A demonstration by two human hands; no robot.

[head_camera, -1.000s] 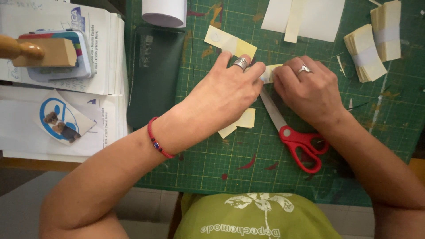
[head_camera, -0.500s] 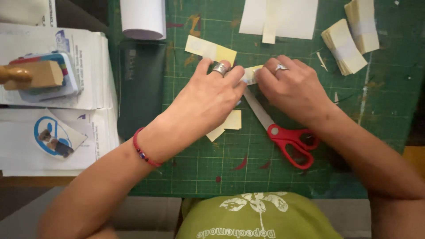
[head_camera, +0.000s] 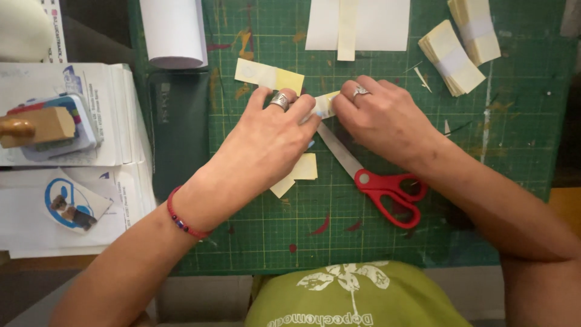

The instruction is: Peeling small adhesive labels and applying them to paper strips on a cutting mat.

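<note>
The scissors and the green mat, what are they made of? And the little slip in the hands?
Scissors: the blade looks like smooth grey metal, and the glossy red handles look like plastic. Green mat: probably matte rubbery plastic, with printed grid lines and paint stains. Slip pinched between the left hand and right hand: thin pale yellow paper, likely.

Hands draw slightly apart on the paper strip

The left hand (head_camera: 272, 142) and right hand (head_camera: 381, 118) now sit with a small gap between them, so more of the pale strip (head_camera: 324, 104) shows between the fingertips than a second ago; then the knuckles were nearly touching over it.
</note>
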